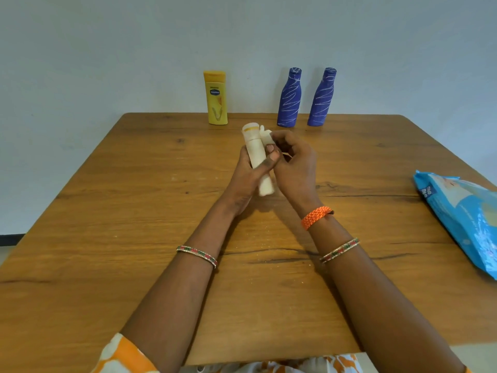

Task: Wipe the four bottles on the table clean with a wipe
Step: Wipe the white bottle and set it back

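Two-hand grip on cream bottle [255,152] above wooden table [134,211], pale wall [107,49] behind.

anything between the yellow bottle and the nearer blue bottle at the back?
Nothing: in the head view only bare table edge and wall separate the yellow bottle from the nearer blue bottle.

Soft even daylight, faint shadows, wide-angle edge bowing.
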The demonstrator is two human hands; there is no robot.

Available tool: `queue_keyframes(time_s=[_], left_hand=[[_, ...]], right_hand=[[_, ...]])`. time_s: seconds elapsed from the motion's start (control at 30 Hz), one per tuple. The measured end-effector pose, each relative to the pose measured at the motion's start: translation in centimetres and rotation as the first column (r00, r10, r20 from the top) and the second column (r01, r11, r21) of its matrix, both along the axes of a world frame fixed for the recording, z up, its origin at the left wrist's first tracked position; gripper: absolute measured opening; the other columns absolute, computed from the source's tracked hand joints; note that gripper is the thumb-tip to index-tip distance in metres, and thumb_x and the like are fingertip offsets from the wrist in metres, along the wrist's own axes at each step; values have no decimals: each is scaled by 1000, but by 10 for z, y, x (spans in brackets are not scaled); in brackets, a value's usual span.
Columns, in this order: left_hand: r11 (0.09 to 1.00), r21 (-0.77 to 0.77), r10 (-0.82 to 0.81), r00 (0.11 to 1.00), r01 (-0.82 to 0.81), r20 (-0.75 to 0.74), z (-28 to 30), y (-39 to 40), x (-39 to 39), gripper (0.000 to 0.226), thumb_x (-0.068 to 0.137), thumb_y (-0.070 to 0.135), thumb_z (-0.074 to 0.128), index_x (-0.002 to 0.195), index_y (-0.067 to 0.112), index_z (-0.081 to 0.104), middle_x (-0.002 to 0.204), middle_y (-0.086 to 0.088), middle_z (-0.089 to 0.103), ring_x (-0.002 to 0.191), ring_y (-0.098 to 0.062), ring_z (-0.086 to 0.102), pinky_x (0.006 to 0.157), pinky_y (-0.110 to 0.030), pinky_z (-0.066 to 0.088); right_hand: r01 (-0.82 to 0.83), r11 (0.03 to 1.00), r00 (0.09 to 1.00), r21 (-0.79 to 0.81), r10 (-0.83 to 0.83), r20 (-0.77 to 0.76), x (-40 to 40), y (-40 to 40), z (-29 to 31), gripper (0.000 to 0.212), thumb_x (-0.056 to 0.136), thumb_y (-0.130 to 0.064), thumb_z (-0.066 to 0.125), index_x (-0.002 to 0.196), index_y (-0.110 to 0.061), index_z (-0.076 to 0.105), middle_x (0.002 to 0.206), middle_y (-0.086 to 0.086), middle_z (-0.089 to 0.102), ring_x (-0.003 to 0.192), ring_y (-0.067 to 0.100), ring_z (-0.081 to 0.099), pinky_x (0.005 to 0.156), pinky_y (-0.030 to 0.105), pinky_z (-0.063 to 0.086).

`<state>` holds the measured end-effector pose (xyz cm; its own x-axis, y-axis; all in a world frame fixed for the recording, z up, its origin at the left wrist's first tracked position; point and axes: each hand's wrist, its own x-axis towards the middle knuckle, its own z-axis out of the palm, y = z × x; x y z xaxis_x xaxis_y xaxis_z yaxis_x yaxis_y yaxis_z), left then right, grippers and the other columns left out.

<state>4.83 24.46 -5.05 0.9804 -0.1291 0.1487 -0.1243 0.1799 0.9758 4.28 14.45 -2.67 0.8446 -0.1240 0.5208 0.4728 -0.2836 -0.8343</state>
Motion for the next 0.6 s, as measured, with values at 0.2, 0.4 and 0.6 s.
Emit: queue_keyframes(time_s=[0.2,0.4,0.6], left_hand=[[949,315,6,999,11,-53,1,11,3,79,79,69,46,132,13,26,118,-9,47,101,-22,52,68,-28,49],[966,249,81,996,-69,-36,5,11,4,63,84,35,68,134,17,34,124,-6,56,110,-20,58,81,-40,56],[837,411,270,925,-362,266,-2,13,2,67,72,52,73,122,17,47,109,0,62,97,-15,61,72,-28,54]], right_hand=[[-106,962,966,252,159,-203,9,-16,1,19,89,-1,58,105,-7,63,101,7,67,97,19,64,85,37,55],[-34,993,998,113,38,-40,4,-12,2,15,89,-3,58,101,-10,64,96,1,67,93,12,63,81,25,54],[64,997,996,-43,-61,66,4,-11,-3,16,86,-1,61,99,-9,67,100,0,66,95,9,61,81,18,51]])
